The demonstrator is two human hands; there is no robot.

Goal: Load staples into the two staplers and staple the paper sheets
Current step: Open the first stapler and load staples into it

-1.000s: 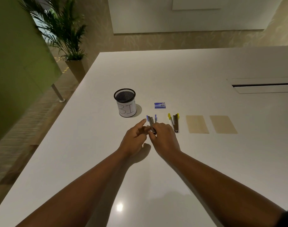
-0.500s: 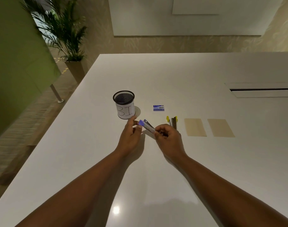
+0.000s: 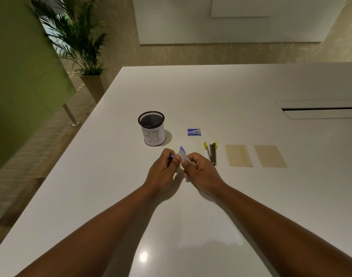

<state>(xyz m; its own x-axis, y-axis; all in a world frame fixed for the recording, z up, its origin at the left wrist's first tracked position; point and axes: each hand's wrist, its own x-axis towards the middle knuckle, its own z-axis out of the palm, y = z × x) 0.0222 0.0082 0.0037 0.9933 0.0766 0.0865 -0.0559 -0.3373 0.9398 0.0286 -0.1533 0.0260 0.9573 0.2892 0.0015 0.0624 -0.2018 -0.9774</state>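
**Blue stapler held between both hands above the desk**

Gripped the blue stapler (image 3: pixel 182 154) in both hands near the middle of the white desk (image 3: pixel 231 92), just in front of the mesh bin. Left hand (image 3: pixel 164 169) closed around the stapler's left part, a blue tip showing by its fingers (image 3: pixel 172 156). Right hand (image 3: pixel 201 170) clamped on the near, right end. Long axis ran from near-right to far-left, with the blue-capped end tilted up and away, toward the bin. Could not tell whether the stapler was swung open.

Lay flat just to the right of the right hand: the yellow stapler (image 3: pixel 211 152), splayed open, long axis running away from the person, yellow tips at the far end. Sat behind and between the two staplers: a small blue staple box (image 3: pixel 194 132). Stood left of the box: a black mesh bin (image 3: pixel 152 128) wrapped in white paper lettered "BIN". Lay side by side, apart from one another, right of the yellow stapler: two tan paper sheets (image 3: pixel 238 155) (image 3: pixel 270 156), flat on the desk.
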